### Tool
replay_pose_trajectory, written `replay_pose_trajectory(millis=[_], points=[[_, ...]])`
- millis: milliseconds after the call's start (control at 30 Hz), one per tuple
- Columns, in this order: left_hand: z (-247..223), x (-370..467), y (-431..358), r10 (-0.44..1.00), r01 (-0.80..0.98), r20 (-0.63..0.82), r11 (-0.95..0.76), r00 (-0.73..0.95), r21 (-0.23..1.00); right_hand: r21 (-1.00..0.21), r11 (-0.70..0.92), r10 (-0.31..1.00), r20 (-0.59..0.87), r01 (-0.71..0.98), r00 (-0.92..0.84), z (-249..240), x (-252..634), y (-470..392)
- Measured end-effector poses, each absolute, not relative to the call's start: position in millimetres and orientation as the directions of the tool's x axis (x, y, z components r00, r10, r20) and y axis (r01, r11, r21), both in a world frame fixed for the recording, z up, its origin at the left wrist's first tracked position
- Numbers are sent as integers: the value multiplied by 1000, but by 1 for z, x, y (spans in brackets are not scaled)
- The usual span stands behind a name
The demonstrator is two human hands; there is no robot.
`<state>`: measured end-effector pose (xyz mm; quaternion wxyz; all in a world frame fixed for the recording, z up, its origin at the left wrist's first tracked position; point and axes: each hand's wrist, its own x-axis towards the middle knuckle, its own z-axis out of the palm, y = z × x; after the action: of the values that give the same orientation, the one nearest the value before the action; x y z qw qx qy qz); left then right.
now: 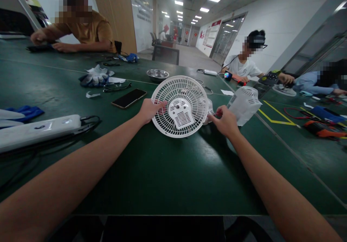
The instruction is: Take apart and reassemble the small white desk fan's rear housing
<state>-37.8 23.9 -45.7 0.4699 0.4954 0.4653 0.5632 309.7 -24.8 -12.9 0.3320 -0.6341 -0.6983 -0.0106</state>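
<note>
A round white plastic fan grille (177,130) is held up above the green table, its slotted centre plate facing me. My left hand (150,110) is closed on the left rim, with the thumb over the front bars. At the right rim my right hand (225,119) has its thumb and fingers pinched on a small white fan part (210,107). That part is largely hidden behind the grille and my fingertips. Just beyond my right hand stands a white plastic fan base (245,104), not touched by the left hand.
A phone (129,98), a metal bowl (157,74) and work gloves (96,76) lie beyond my left hand. A white power strip (40,132) sits at the left. Red and blue tools (324,128) with cables lie at the right. Several people sit around the table.
</note>
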Motion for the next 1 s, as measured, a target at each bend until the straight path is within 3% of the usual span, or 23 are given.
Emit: replay_pose_trajectory(millis=[100, 167, 233, 400, 600, 733, 833, 933, 1000], points=[[-46, -38, 25, 991, -71, 117, -121, -58, 990, -364, 169, 622, 761, 916, 187, 3, 324, -28], [-47, -38, 25, 991, -74, 117, -121, -59, 990, -393, 95, 467, 829, 914, 308, 9, 337, -28], [-47, -37, 26, 990, -71, 120, -125, -71, 990, -488, 1, 444, 782, 873, 437, 9, 351, -25], [-49, -37, 28, 989, -71, 132, -137, -63, 988, -725, -144, 559, 502, 674, 660, -14, 386, -8], [-49, -38, 27, 990, -83, 129, -132, -50, 988, -774, -42, 619, 476, 632, 625, -37, 410, 12], [-48, -39, 25, 991, -68, 122, -125, -48, 990, -739, -118, 628, 462, 663, 626, -30, 406, 9], [-47, -38, 25, 992, -70, 114, -118, -51, 991, -643, -141, 528, 594, 752, 607, -18, 390, -2], [-46, -38, 25, 991, -80, 123, -127, -50, 989, -472, 45, 478, 784, 881, 396, -9, 363, -13], [-45, -37, 24, 991, -92, 120, -124, -54, 988, -427, 199, 571, 782, 882, 249, -11, 341, -19]])
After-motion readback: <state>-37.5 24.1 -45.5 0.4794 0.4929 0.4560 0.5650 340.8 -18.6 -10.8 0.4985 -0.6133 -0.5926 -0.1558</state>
